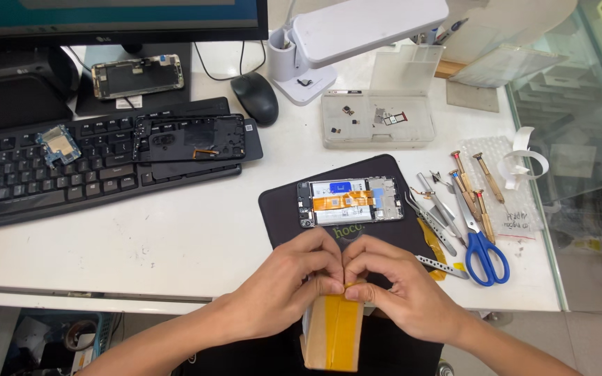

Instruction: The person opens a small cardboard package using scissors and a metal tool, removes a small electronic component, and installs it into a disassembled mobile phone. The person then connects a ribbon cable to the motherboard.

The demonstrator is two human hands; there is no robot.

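At the counter's front edge, left hand [294, 275] and right hand [391, 278] pinch the taped yellow-brown box [334, 333]; best to peel slowly, fingertips close; opened phone [350, 200] lies beyond.

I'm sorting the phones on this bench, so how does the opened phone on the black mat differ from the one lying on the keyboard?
The opened phone on the black mat shows a pale battery and an orange flex cable; the phone frame on the keyboard looks dark and mostly bare inside. The mat phone lies just beyond the left hand and right hand; the keyboard one is farther off to the left. Both lie flat, lengthwise, insides up.
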